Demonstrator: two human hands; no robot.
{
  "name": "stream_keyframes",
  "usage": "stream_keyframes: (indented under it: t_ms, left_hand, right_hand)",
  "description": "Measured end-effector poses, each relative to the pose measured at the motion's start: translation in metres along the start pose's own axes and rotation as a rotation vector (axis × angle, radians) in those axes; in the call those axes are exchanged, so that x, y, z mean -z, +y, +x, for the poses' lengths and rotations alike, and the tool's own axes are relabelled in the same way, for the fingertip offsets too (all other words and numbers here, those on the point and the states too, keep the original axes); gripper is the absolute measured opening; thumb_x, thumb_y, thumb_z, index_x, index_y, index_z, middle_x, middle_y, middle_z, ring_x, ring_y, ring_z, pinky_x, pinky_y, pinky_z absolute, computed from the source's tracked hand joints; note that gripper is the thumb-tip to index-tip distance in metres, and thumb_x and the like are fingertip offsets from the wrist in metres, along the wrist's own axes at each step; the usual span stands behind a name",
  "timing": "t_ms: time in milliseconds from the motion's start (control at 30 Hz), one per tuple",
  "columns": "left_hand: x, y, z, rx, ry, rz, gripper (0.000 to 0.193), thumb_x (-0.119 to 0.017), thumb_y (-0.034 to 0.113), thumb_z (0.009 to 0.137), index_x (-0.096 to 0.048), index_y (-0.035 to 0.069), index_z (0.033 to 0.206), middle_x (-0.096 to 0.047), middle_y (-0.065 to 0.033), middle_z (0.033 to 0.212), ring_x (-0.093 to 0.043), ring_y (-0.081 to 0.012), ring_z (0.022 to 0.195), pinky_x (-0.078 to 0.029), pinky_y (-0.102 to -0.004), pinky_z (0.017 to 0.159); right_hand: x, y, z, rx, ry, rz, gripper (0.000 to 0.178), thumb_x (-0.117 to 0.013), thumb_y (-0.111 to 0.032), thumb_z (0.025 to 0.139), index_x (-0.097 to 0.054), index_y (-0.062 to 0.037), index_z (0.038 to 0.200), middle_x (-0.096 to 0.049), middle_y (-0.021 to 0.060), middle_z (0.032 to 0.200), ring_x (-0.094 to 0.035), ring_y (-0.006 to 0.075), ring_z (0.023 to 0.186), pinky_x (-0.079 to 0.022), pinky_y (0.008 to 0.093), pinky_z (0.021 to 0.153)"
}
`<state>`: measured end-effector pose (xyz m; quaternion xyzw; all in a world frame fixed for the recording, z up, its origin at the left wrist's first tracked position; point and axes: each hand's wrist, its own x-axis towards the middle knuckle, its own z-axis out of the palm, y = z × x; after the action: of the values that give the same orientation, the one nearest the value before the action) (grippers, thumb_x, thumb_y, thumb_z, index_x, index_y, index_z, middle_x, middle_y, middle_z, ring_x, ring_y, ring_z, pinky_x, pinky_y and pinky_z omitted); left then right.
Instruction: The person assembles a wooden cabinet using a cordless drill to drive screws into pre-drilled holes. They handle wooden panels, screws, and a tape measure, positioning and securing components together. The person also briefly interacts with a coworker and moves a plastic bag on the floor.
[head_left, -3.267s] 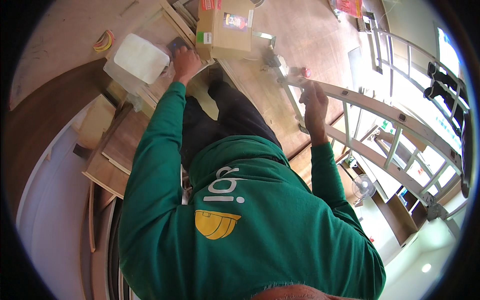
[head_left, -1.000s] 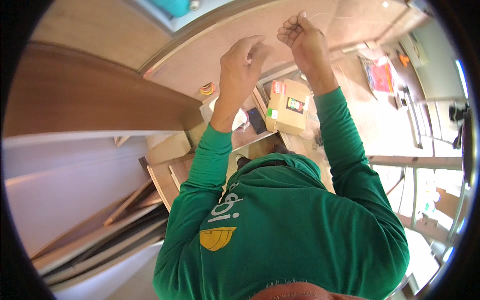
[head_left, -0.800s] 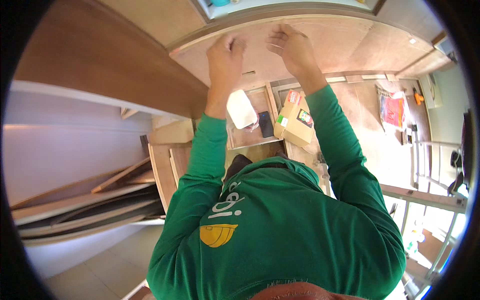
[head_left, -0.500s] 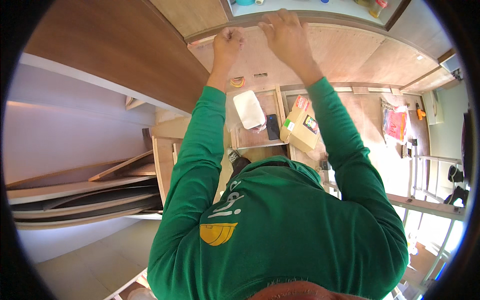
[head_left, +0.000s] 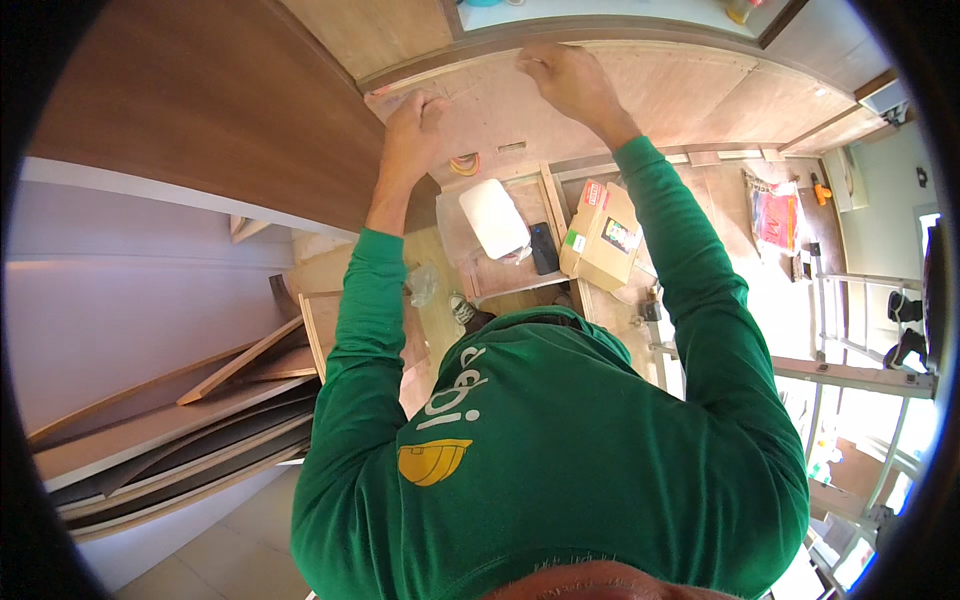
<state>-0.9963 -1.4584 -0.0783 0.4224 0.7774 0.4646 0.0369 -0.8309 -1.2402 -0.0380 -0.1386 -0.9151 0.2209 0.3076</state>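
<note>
Both hands are raised to a plywood panel (head_left: pixel 620 100) overhead, set against the frame under the window. Left hand (head_left: pixel 412 125) is curled on the panel's left edge; right hand (head_left: pixel 560 80) is closed near its top edge, contents unclear. Judging by the hold, the panel is placed but not yet fixed; box (head_left: pixel 602 235) and white container (head_left: pixel 495 218) lie below.

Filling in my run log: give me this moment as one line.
left hand: gripping plywood panel corner | right hand: at panel top edge | below: white container, cardboard box
</note>
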Motion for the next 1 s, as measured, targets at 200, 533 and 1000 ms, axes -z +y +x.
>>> stream_keyframes:
  t_ms: [200, 533, 1000]
  left_hand:
    - [0.027, -0.022, 0.014, -0.057, -0.078, 0.16, 0.024, -0.059, 0.017, 0.102, -0.063, -0.005, 0.109, -0.07, -0.027, 0.108, -0.067, -0.0415, 0.106, -0.051, -0.0461, 0.091]
    - [0.032, -0.104, 0.008, 0.143, -0.131, -0.302, 0.024, -0.054, 0.021, 0.107, -0.06, -0.002, 0.113, -0.069, -0.0241, 0.111, -0.068, -0.0434, 0.101, -0.054, -0.0471, 0.085]
    - [0.084, -0.065, 0.01, -0.367, 0.163, 0.117, 0.02, -0.059, 0.017, 0.103, -0.063, -0.002, 0.11, -0.068, -0.0195, 0.1, -0.066, -0.0384, 0.091, -0.052, -0.0426, 0.079]
  right_hand:
    - [-0.03, -0.018, 0.015, 0.077, -0.096, 0.049, 0.024, -0.063, -0.025, 0.098, -0.074, -0.0062, 0.108, -0.073, 0.017, 0.108, -0.068, 0.0399, 0.099, -0.054, 0.0465, 0.089]
    - [-0.11, -0.074, 0.044, 0.068, -0.004, 0.049, 0.018, -0.065, -0.02, 0.098, -0.068, -0.0032, 0.103, -0.07, 0.0169, 0.101, -0.067, 0.0407, 0.093, -0.054, 0.0473, 0.081]
    - [-0.069, -0.093, 0.075, 0.261, 0.051, 0.042, 0.015, -0.062, -0.015, 0.097, -0.066, -0.0004, 0.099, -0.066, 0.0244, 0.093, -0.064, 0.0476, 0.087, -0.051, 0.0504, 0.075]
